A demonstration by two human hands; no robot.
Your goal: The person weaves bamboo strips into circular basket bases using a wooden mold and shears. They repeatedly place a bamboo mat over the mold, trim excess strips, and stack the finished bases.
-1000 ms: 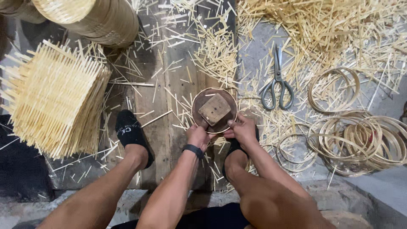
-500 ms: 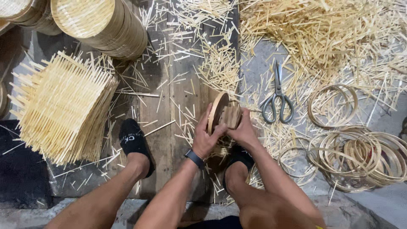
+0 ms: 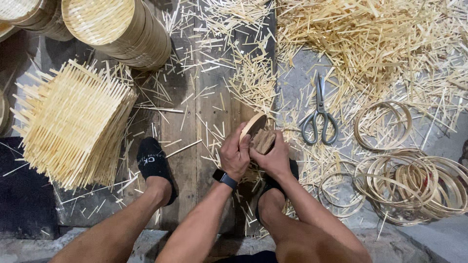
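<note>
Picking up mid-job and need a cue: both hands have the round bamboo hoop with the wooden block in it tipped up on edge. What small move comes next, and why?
Probably lay the round bamboo hoop back flat on the dark wooden plank. It stands on edge between the left hand and right hand, with the brown wooden block only pinched inside, so it looks unsteady.

You've got scissors (image 3: 319, 115) lying there; left of them stacked woven mats (image 3: 73, 124), right of them bamboo rings (image 3: 414, 182).
</note>
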